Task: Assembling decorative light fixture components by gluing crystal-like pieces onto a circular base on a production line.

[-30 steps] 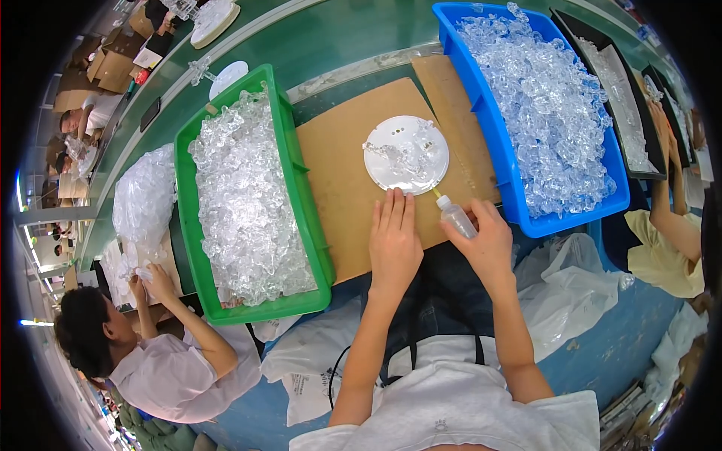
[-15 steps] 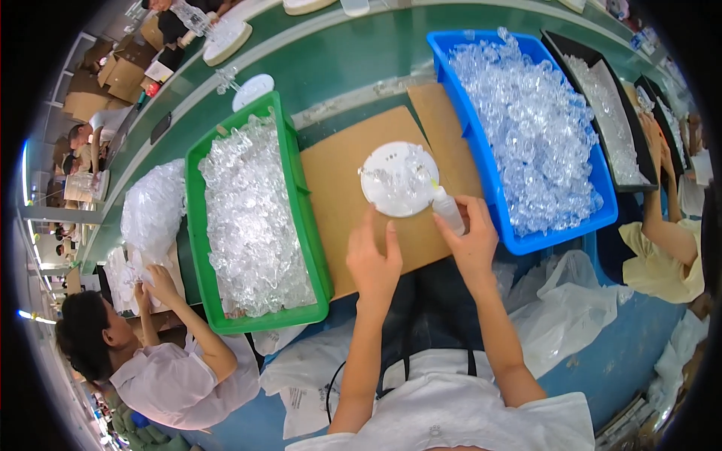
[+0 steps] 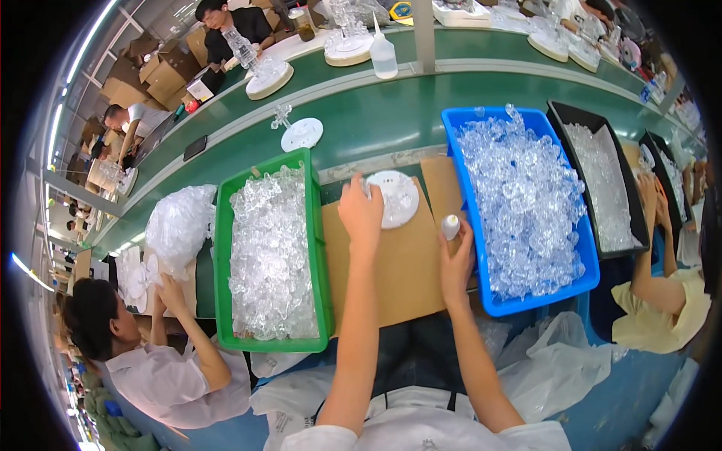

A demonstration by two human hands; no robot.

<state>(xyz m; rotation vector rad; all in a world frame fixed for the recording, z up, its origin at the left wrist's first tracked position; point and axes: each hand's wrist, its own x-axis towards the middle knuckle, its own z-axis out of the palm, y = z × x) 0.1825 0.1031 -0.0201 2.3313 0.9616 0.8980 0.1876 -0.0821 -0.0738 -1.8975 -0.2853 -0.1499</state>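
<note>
A round white disc with small holes (image 3: 400, 201) lies on a sheet of brown cardboard (image 3: 391, 278) in front of me. My left hand (image 3: 361, 210) is at the disc's left edge, its fingers closed round a clear plastic piece that they largely hide. To the right of the disc, my right hand (image 3: 456, 263) grips a small white squeeze bottle (image 3: 451, 227), its tip pointing up and away from me. The bottle is apart from the disc.
Clear plastic parts fill a green bin (image 3: 322, 301) on the left and a blue bin (image 3: 492, 301) on the right. Black trays (image 3: 641, 218) stand beyond the blue one. Another disc (image 3: 302, 134) lies on the green bench (image 3: 376, 128). Co-workers sit at both sides.
My left hand has moved from below the disc up to its left edge and closed on a clear piece. My right hand has drawn the bottle away from the disc. The view has tilted up.
</note>
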